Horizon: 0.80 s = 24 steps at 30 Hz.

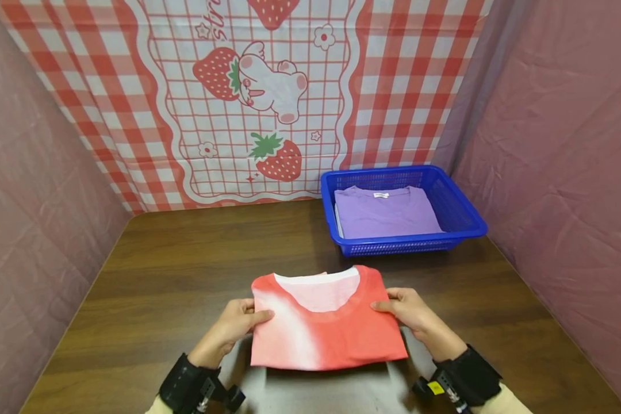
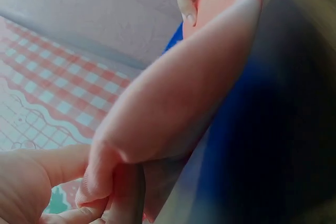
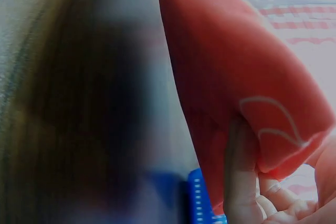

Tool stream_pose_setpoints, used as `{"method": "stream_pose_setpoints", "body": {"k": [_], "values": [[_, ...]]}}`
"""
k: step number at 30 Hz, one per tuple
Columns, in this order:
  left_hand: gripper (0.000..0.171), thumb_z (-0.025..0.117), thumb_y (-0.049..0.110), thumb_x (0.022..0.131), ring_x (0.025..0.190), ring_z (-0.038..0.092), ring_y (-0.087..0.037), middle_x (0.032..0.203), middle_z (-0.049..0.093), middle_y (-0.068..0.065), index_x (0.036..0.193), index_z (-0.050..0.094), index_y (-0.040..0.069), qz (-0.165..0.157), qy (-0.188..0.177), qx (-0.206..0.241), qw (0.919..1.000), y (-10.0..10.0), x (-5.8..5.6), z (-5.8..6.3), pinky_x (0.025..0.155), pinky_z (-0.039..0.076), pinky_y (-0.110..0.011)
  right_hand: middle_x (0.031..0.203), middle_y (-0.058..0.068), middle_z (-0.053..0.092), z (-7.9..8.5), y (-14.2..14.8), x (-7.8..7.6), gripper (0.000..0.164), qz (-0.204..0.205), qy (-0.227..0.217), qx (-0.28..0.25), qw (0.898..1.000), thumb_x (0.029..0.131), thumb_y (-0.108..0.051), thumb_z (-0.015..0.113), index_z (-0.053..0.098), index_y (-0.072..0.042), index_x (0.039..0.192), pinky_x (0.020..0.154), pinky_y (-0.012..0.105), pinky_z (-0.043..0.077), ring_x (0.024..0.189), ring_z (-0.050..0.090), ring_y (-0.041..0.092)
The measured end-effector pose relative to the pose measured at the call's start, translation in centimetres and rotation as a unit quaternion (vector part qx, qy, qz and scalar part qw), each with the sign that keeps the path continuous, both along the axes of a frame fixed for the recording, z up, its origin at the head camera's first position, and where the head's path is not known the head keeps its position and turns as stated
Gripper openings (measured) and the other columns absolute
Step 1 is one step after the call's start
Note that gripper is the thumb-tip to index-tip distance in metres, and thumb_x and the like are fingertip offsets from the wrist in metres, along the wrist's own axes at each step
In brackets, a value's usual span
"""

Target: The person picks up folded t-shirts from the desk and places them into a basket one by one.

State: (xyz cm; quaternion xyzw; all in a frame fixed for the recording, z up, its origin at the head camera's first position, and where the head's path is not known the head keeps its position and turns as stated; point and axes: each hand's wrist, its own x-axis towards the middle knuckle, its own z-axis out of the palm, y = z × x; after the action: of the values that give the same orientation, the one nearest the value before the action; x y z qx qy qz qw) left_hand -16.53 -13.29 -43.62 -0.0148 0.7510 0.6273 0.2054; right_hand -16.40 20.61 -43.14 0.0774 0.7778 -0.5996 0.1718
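Note:
A folded red, pink and white T-shirt point(image 1: 336, 336) is held up over the near part of the table, its round neckline toward the back. My left hand point(image 1: 238, 319) pinches its left side, thumb on top and fingers behind. On the opposite side my right hand point(image 1: 409, 307) pinches the shirt the same way. In the left wrist view the folded edge of the shirt point(image 2: 173, 98) hangs between both hands. The right wrist view shows the red underside point(image 3: 226, 51) with fingers point(image 3: 241, 166) tucked beneath the fold.
A blue plastic basket point(image 1: 403, 246) stands at the back right of the wooden table point(image 1: 196, 247). Inside it lies a folded purple shirt point(image 1: 388, 215). Behind the table hangs a red-and-white checked cloth point(image 1: 398, 86) with strawberries; pink curtains point(image 1: 559, 172) flank both sides.

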Motion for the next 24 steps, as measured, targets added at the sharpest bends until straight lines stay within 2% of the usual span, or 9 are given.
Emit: {"method": "stream_pose_setpoints", "body": {"k": [8, 17, 24], "values": [[0.038, 0.065, 0.01, 0.088, 0.068, 0.063, 0.0, 0.083, 0.074, 0.0, 0.114, 0.058, -0.018, -0.017, 0.031, 0.005, 0.9994, 0.5, -0.5, 2.2, 0.065, 0.054, -0.019, 0.072, -0.01, 0.068, 1.9, 1.0, 0.1, 0.045, -0.003, 0.021, 0.005, 1.0, 0.085, -0.012, 0.066, 0.056, 0.014, 0.121, 0.06, 0.025, 0.056, 0.063, 0.065, 0.005], [0.035, 0.066, 0.013, 0.088, 0.07, 0.063, -0.002, 0.086, 0.074, -0.004, 0.112, 0.063, -0.012, -0.015, 0.051, -0.02, 0.9984, 1.7, -1.3, 5.4, 0.068, 0.053, -0.021, 0.073, -0.015, 0.067, 4.6, 2.3, 0.0, 0.046, -0.003, 0.045, 0.001, 0.999, 0.087, -0.013, 0.065, 0.055, 0.013, 0.122, 0.063, 0.024, 0.055, 0.065, 0.065, 0.003], [0.032, 0.066, 0.016, 0.089, 0.068, 0.062, -0.005, 0.08, 0.072, -0.001, 0.111, 0.065, -0.008, -0.026, 0.067, -0.041, 0.9966, 2.7, -2.1, 7.6, 0.067, 0.052, -0.023, 0.076, -0.017, 0.068, 7.0, 3.4, -0.1, 0.049, -0.01, 0.052, 0.013, 0.998, 0.089, -0.017, 0.065, 0.053, 0.011, 0.126, 0.066, 0.025, 0.056, 0.068, 0.066, 0.004]]}}
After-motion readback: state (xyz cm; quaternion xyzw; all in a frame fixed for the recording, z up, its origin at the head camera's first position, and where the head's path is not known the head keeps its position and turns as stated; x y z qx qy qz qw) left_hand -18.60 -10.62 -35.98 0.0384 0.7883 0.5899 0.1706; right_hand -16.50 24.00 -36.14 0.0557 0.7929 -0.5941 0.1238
